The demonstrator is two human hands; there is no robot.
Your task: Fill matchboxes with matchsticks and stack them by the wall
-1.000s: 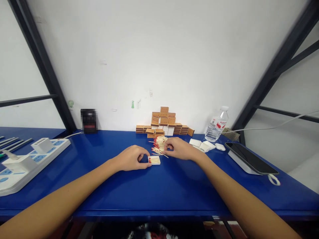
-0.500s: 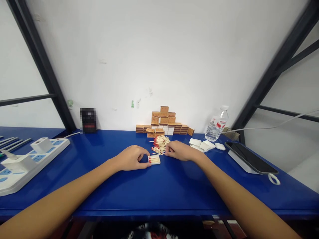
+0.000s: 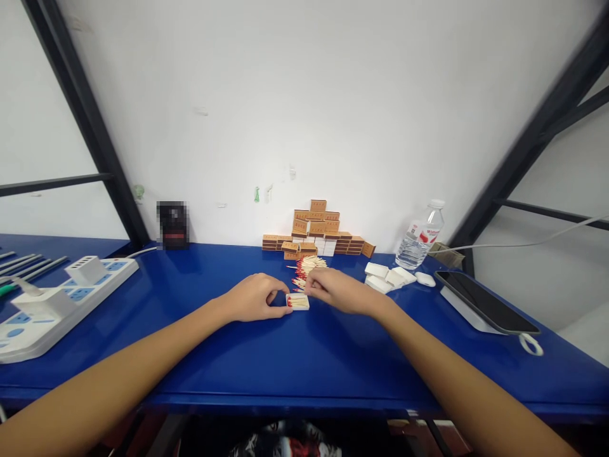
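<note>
My left hand grips the left end of a small white matchbox tray between thumb and fingers. Several red-headed matches lie inside the tray, their heads pointing left. Just above its right end, my right hand is closed in a pinch on what looks like a matchstick, mostly covered by the fingers. Right behind that hand is a heap of loose matches, partly hidden by it.
Brown matchboxes are stacked against the wall. To the right lie white trays, a water bottle, a white case and a propped phone. On the left are a power strip and a dark box.
My right hand has moved left from the right side of the match heap to the tray's right end. My left hand keeps its grip on the tray. The view has shifted slightly.
</note>
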